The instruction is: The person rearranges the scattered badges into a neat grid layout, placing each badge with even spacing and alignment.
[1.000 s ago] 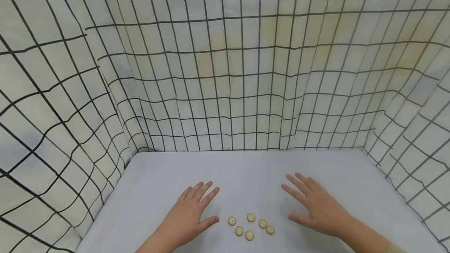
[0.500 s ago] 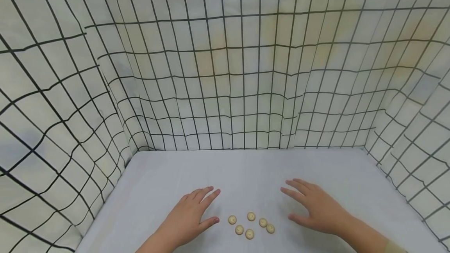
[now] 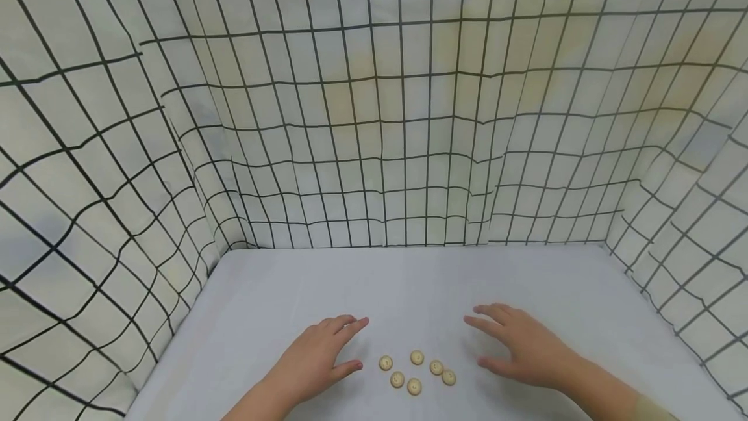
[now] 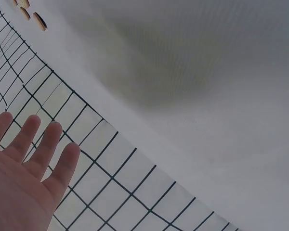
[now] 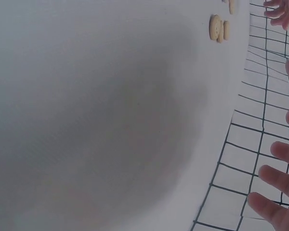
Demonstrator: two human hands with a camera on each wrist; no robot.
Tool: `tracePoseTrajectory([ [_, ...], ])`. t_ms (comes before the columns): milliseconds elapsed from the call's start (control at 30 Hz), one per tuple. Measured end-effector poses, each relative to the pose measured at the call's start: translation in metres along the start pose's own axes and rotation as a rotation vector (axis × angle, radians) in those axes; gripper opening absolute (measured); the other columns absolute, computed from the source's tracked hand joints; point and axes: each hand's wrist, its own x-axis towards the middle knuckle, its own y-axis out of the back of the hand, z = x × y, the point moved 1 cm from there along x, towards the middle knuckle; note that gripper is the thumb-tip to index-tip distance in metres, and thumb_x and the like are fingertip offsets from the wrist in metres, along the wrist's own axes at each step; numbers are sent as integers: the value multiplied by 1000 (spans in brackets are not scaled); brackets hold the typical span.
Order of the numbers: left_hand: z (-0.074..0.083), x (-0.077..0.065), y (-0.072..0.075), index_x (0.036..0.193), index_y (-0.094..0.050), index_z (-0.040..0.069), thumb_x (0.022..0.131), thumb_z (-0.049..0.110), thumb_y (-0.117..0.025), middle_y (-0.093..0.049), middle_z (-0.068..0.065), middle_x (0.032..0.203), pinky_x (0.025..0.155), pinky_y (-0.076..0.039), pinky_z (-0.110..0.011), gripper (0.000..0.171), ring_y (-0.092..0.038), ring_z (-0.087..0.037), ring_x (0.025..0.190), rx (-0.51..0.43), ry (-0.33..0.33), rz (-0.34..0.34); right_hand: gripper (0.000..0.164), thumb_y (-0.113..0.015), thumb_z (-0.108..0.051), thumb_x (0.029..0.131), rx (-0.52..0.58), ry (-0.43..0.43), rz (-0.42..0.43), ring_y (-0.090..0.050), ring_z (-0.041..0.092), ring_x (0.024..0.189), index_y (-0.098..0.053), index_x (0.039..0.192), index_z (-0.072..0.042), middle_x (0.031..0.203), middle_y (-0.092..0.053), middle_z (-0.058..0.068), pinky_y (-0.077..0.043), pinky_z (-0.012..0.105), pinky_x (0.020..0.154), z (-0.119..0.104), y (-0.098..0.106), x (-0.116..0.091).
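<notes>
Several round beige buttons with small holes lie loosely grouped on the white table in the head view; two at the group's right side meet at their edges. My left hand hovers to the left of them, thumb apart and fingers relaxed, holding nothing. On the other side my right hand is held the same way, thumb toward the buttons, also holding nothing. The left wrist view catches some buttons in its top corner, above the spread fingers. In the right wrist view, buttons appear at the upper right.
A white cloth-like surface covers the table. White walls with a black grid pattern enclose it at the back and both sides. Soft shadows fall on the table beneath the hands.
The fingers of both hands have dipped and bent a little, while the hands stay on either side of the buttons. The buttons keep their arrangement.
</notes>
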Motion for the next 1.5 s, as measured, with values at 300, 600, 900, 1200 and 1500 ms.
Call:
tracePoseTrajectory([
  [300,-1,6,-4,141,-56,25,86,41,-75,-61,5,127,91,-49,-44,60,-60,-19,112,-16,-31,-66,59,-71,-51,87,78,-17,-32,-55,24,121,-56,140,-32,131,-58,-2,-46,50,97,-5,-5,2],
  [600,-1,12,-6,133,-63,24,86,37,-77,-64,7,119,89,-50,-39,51,-62,-16,108,-31,-66,-92,47,-72,-51,85,150,-27,-133,-57,20,115,-64,130,-37,124,-60,-8,-48,48,95,-8,-11,13],
  [900,-3,17,-17,126,-69,28,84,36,-78,-65,8,113,86,-51,-38,44,-62,-15,103,-59,-44,-145,38,-75,-51,84,244,69,-241,-56,12,112,-69,120,-39,117,-59,-18,-48,43,95,-8,-23,23],
  [1200,1,25,-23,123,-70,32,82,38,-79,-62,8,107,79,-50,-34,43,-58,-13,95,-49,-70,-175,37,-76,-51,81,269,103,-307,-56,7,105,-71,115,-39,112,-58,-20,-49,37,92,-14,-27,30],
  [1500,0,31,-31,122,-71,36,82,39,-79,-57,10,103,73,-48,-29,42,-52,-7,88,-38,-64,-191,33,-76,-50,81,253,164,-279,-54,5,99,-73,112,-37,106,-58,-18,-49,33,87,-15,-36,31],
])
